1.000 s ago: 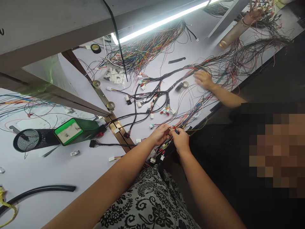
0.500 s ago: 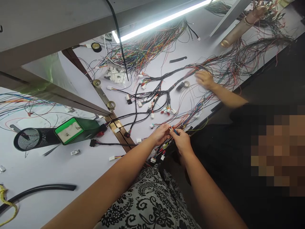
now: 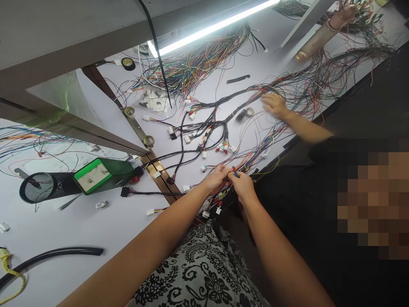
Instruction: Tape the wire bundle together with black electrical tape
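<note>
Close to the table's front edge, my left hand (image 3: 218,178) is closed, thumb and fingers pinched together. My right hand (image 3: 243,186) meets it at the fingertips, also closed. A small blue-and-orange piece (image 3: 235,173) shows at the right fingertips; its kind is too small to tell. What sits inside the left pinch is hidden. Beside both hands runs a bundle of coloured wires (image 3: 263,143). White connectors (image 3: 206,213) on wire ends hang just below them. Farther in lies a black-taped wire harness (image 3: 220,123) with several branches ending in plugs.
A co-worker's hand (image 3: 274,105) rests on the harness at right. A tape roll (image 3: 249,112) lies near it. At left stand a green box (image 3: 96,175) and a black mesh cup (image 3: 36,187). A metal rail (image 3: 156,170) crosses the table; a lamp (image 3: 217,27) hangs above.
My fingertips have shifted slightly, and more of the orange part of the small piece shows between them. The co-worker's hand stays in place.
</note>
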`<act>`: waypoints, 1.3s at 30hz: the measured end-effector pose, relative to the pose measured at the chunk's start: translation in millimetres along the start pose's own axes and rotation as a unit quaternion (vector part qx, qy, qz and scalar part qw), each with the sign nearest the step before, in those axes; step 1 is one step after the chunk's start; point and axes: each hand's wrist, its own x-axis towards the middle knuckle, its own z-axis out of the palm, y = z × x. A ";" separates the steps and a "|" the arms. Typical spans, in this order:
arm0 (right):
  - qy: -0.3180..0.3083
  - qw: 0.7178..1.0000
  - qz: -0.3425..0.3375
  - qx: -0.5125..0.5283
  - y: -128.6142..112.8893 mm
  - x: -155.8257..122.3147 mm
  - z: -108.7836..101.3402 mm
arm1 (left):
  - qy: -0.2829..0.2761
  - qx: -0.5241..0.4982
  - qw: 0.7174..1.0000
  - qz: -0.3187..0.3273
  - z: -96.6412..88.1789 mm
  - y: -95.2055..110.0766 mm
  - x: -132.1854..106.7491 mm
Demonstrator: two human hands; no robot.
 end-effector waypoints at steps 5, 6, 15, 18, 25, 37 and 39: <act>-0.019 1.000 -0.017 -0.015 -1.8 5.6 -3.9 | 0.007 -0.006 1.000 0.001 -1.8 0.0 1.3; -0.025 0.999 -0.019 -0.008 -2.4 5.1 -5.2 | 0.009 -0.008 1.000 0.001 -2.1 0.2 1.7; -0.025 0.994 0.019 0.105 3.4 -2.4 -1.6 | 0.005 -0.007 1.000 -0.003 -4.6 0.1 2.2; -0.011 0.994 0.027 0.103 3.6 0.6 1.9 | 0.004 -0.001 1.000 0.003 -4.6 -1.3 2.2; -0.024 0.998 0.002 0.058 -1.3 4.1 2.7 | 0.006 0.005 1.000 0.009 -4.2 -3.0 1.6; -0.018 0.982 -0.184 -0.030 16.0 -9.0 -23.4 | 0.027 -0.017 0.999 -0.003 -1.6 0.0 2.5; -0.010 0.978 -0.205 -0.049 22.0 -11.6 -23.5 | 0.029 -0.024 0.999 -0.007 -0.2 1.1 1.5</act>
